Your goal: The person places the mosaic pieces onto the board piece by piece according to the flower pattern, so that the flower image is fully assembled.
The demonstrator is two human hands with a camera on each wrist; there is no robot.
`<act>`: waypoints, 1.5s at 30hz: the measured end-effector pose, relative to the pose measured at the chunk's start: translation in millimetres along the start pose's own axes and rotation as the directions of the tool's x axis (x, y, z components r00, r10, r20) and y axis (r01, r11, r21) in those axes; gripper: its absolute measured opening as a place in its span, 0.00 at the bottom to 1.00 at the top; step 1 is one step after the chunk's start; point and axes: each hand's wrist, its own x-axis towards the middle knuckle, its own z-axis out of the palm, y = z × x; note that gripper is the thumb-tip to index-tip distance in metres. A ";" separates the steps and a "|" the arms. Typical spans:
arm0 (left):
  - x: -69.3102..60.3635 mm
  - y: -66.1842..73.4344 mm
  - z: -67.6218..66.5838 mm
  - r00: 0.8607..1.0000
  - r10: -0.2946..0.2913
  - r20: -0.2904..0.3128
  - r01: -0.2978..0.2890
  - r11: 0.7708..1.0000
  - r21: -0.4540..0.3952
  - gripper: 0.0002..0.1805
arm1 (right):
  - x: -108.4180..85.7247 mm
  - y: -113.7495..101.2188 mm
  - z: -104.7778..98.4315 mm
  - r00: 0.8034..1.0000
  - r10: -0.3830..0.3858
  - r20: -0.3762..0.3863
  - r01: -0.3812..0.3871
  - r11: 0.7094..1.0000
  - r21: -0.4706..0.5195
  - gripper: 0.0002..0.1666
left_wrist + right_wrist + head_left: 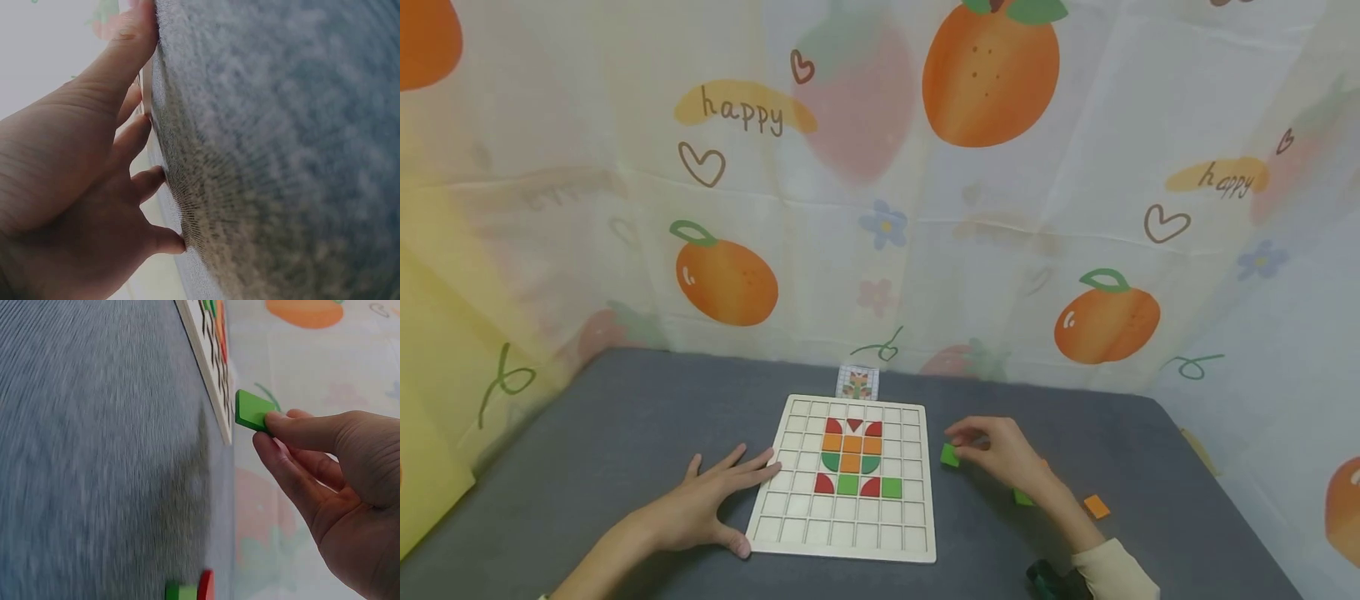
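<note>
A green square tile [950,455] is pinched between the thumb and fingers of my right hand [1000,454], just right of the board. The right wrist view shows that green tile [253,411] held up off the cloth by one edge. My left hand [703,508] lies spread along the left side of the white grid board [827,529], thumb at its near-left corner and fingertips on its edge. On the board, red, orange and green tiles form a pattern, among them an orange tile [851,462] and a green square [891,488].
Behind the board stands a small pattern card [857,383]. A loose orange tile [1097,506] and another green tile [1022,497] lie near my right forearm, which partly covers others. A dark object [1047,579] sits by the right sleeve. Grey cloth [700,417] covers the table.
</note>
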 end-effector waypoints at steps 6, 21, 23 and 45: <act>0.9 0.3 0.3 1.000 -0.018 0.015 0.018 1.000 -0.006 0.57 | 8.4 -7.5 12.9 0.999 -0.015 0.028 0.015 1.000 0.004 0.14; 0.3 -0.3 0.4 1.000 -0.015 0.007 0.015 1.000 0.000 0.58 | 23.8 -21.1 36.6 0.997 -0.055 0.063 0.051 0.997 0.063 0.13; 0.4 -0.4 0.4 1.000 -0.014 0.009 0.014 1.000 -0.004 0.57 | 25.8 -23.9 38.6 0.997 -0.052 0.065 0.049 0.998 0.049 0.14; -1.5 1.6 -0.6 1.000 0.001 -0.003 -0.001 1.000 -0.006 0.58 | 53.3 -53.4 68.6 0.980 -0.165 0.107 0.154 0.982 0.109 0.12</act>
